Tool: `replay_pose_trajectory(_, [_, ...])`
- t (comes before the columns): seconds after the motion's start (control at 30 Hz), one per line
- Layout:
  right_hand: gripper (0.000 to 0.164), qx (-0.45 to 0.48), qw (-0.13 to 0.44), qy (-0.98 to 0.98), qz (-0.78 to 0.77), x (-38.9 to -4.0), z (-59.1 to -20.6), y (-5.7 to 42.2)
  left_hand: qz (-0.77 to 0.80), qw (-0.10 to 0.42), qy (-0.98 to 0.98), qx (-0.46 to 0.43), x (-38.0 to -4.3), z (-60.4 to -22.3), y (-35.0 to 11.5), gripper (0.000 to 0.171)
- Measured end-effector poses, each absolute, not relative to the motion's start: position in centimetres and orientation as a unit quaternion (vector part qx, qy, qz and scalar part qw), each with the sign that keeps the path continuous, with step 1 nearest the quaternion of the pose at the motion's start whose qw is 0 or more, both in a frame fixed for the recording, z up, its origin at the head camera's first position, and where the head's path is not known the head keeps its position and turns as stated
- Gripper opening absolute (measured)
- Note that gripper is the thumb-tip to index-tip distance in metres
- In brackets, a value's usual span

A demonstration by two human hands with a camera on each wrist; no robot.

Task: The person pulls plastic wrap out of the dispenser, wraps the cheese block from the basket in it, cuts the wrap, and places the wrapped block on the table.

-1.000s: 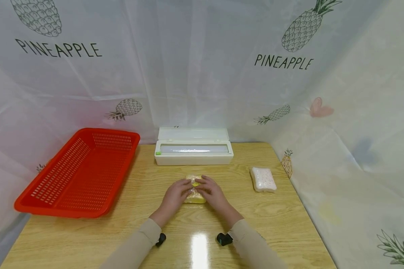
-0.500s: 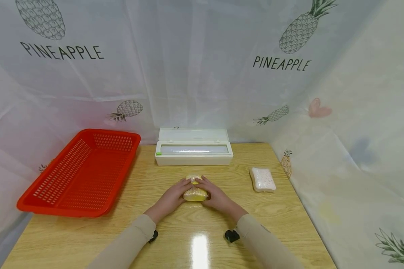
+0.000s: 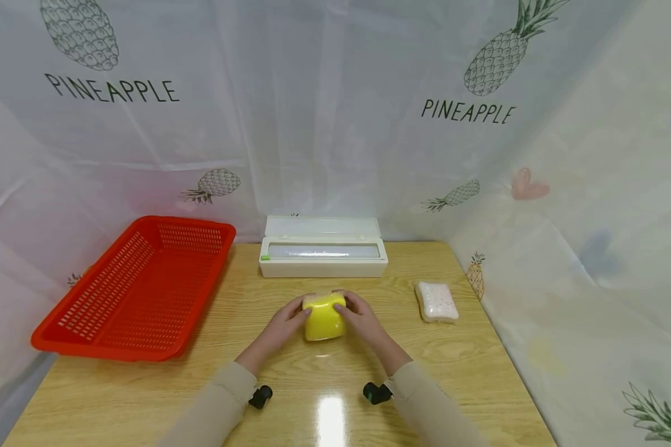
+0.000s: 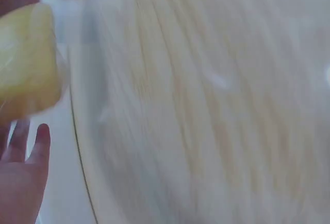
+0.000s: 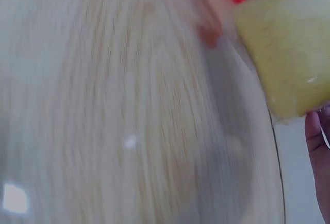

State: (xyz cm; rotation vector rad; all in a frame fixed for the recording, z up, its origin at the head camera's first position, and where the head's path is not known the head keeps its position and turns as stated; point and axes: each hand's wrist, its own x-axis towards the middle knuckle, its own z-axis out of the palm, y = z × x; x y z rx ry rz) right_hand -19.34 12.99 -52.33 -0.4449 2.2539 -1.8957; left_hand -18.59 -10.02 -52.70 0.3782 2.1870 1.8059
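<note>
A yellow sponge [image 3: 324, 320] in shiny clear wrap is held up between both hands, its plain yellow face toward the head camera. My left hand [image 3: 282, 324] grips its left side, thumb on the near face and fingers behind. The right hand [image 3: 365, 318] holds the opposite side in the same way. Both wrist views are blurred; the sponge [image 4: 28, 59] enters at the left edge of the left one and the wrapped sponge [image 5: 286, 49] at the upper right of the right one. Most fingers are hidden behind it.
Behind the hands stands a white cling film box [image 3: 323, 268] with its lid raised. A wrapped whitish-pink sponge [image 3: 438, 302] lies at the right of the wooden table [image 3: 453, 379]. At the left sits a red plastic basket [image 3: 201, 310] with perforated sides.
Both hands covered the sponge's top and far side from above; now they have tipped it up and turned it so its yellow face shows. Thumbs have moved to the near face.
</note>
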Motion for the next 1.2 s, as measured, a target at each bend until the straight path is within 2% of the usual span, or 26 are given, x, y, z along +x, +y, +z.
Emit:
replay_pose_trajectory(0.1, [0.044,-0.114,0.083,0.72,-0.68,-18.5,-51.2,12.1,0.686,0.125,0.709,0.11,-17.9,-52.7,-9.2,0.058])
replay_pose_trajectory(0.2, [0.041,-0.08,0.061,0.728,-0.678,-17.8,-50.4,11.4,0.704,0.109,0.694,0.1,-17.2,-53.1,-8.5,0.066])
replay_pose_trajectory(0.33, [0.032,-0.03,0.034,0.742,-0.669,-18.1,-52.0,10.7,0.703,0.084,0.698,0.104,-16.1,-53.8,-7.9,0.085])
replay_pose_trajectory(0.5, [0.036,0.016,0.006,0.753,-0.657,-18.4,-53.7,9.9,0.66,0.026,0.743,0.106,-14.9,-54.7,-7.6,0.098])
replay_pose_trajectory(0.67, [0.037,0.026,-0.022,0.762,-0.646,-18.4,-54.5,9.7,0.636,0.05,0.763,0.099,-14.6,-55.7,-8.0,0.114])
replay_pose_trajectory(0.8, [0.039,0.014,0.012,0.75,-0.661,-18.2,-54.8,10.1,0.649,0.093,0.745,0.124,-15.3,-56.4,-8.6,0.112])
replay_pose_trajectory(0.9, [0.049,-0.015,0.062,0.754,-0.654,-17.8,-54.5,10.5,0.653,0.116,0.734,0.145,-16.1,-56.8,-9.0,0.111])
replay_pose_trajectory(1.0, [0.073,-0.064,0.094,0.773,-0.624,-17.3,-53.6,10.8,0.644,0.116,0.743,0.141,-16.9,-57.1,-9.2,0.108])
replay_pose_trajectory(1.1, [0.095,-0.103,0.098,0.787,-0.601,-17.2,-53.6,10.8,0.627,0.105,0.763,0.115,-17.7,-57.4,-9.4,0.102])
replay_pose_trajectory(1.2, [0.104,-0.108,0.09,0.793,-0.593,-17.9,-55.4,11.0,0.622,0.102,0.773,0.077,-18.2,-57.6,-9.5,0.095])
